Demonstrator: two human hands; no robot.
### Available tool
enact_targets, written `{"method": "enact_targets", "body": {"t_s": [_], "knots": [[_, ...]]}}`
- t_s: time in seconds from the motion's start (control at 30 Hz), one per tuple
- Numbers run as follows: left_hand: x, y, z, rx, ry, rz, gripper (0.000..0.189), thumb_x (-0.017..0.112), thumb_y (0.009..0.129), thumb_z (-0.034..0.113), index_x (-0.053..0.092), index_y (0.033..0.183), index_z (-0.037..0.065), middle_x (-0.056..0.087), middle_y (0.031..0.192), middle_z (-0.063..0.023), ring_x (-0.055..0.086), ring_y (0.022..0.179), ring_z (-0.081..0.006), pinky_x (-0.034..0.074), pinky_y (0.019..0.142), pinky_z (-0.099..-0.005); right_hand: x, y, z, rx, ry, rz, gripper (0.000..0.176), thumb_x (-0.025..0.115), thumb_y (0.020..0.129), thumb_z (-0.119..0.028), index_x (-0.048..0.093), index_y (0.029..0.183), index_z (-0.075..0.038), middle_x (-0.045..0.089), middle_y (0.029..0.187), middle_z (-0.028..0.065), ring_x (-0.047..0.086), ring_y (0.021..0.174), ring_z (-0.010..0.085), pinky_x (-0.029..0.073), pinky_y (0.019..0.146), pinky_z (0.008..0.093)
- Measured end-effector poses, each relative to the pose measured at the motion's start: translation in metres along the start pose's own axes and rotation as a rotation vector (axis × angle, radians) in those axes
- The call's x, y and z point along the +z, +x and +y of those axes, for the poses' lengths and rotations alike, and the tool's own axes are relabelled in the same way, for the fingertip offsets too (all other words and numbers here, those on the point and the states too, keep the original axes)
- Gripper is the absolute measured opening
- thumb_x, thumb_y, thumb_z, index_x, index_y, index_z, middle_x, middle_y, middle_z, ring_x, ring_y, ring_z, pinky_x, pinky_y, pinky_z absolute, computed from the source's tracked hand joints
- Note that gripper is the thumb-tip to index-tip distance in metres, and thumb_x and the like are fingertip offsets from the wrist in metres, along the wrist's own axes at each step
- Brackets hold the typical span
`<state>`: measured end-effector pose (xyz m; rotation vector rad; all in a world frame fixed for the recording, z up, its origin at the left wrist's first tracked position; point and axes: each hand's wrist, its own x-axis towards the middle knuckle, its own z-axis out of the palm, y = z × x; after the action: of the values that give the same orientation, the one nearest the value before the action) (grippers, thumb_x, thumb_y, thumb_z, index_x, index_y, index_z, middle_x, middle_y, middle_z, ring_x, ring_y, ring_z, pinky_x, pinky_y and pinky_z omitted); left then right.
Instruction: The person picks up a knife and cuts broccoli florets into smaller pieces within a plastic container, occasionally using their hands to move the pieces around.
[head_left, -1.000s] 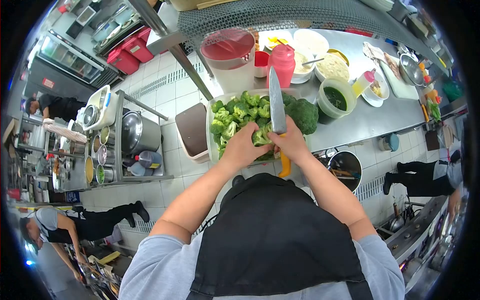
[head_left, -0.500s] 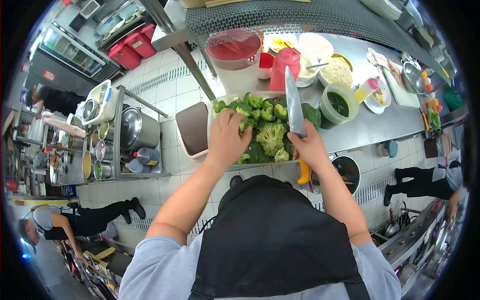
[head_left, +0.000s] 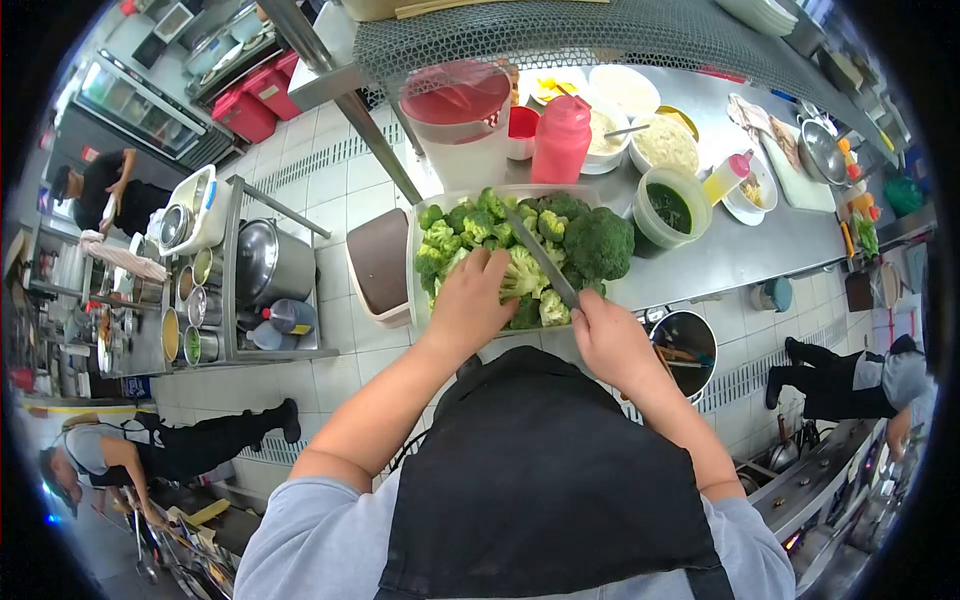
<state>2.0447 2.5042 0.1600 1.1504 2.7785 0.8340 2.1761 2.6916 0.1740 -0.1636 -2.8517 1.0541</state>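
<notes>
A white rectangular tub (head_left: 413, 285) full of broccoli stands in front of me. My right hand (head_left: 610, 340) is closed round the handle of a kitchen knife (head_left: 543, 260). Its blade slants up and left, low over the broccoli. My left hand (head_left: 466, 308) has its fingers curled against a pale cut piece of broccoli (head_left: 524, 274), right beside the blade. One large dark green broccoli head (head_left: 600, 243) lies at the tub's right side, while smaller florets (head_left: 455, 228) fill the left and back. The knife handle is mostly hidden in my right hand.
Behind the tub stand a pink squeeze bottle (head_left: 562, 140) and a large bucket with a red top (head_left: 455, 110). A tub of green liquid (head_left: 668, 205) sits to the right. Below the counter is a metal pot (head_left: 690, 340). Other people work at both sides.
The knife has swung from upright down to a slant over the broccoli. My left hand has moved right and down onto the cut piece. A person at far left has turned.
</notes>
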Motion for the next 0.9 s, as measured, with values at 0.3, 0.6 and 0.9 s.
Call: {"method": "enact_targets", "body": {"t_s": [0.3,0.6,0.9], "knots": [[0.005,-0.011,-0.003,-0.020,-0.011,0.023,0.051,0.081,0.070,0.015,0.058,0.114,0.004,0.057,0.110,-0.0181,0.058,0.103,-0.0391,0.049,0.087,-0.0469,0.018,-0.009,-0.005,-0.039,-0.066,-0.007,0.015,0.057,0.092,-0.009,0.048,0.101,0.000,0.062,0.082,0.0251,0.062,0.073,0.0462,0.049,0.064,0.0534],[0.008,-0.019,-0.006,-0.014,0.027,0.064,0.046,0.082,0.069,0.015,0.060,0.109,0.007,0.057,0.106,-0.0158,0.059,0.099,-0.0377,0.050,0.081,-0.0458,0.021,-0.005,-0.015,-0.040,-0.125,-0.081,0.020,0.056,0.088,-0.009,0.050,0.103,0.002,0.065,0.088,0.0258,0.066,0.071,0.0432,0.054,0.064,0.0518],[0.006,-0.019,-0.006,-0.053,0.051,0.028,0.042,0.081,0.071,0.015,0.060,0.107,0.008,0.056,0.103,-0.0160,0.059,0.095,-0.0380,0.050,0.078,-0.0463,0.002,-0.029,-0.019,0.002,-0.230,-0.217,0.017,0.052,0.088,-0.005,0.050,0.101,0.005,0.064,0.084,0.0247,0.068,0.071,0.0415,0.056,0.062,0.0484]]}}
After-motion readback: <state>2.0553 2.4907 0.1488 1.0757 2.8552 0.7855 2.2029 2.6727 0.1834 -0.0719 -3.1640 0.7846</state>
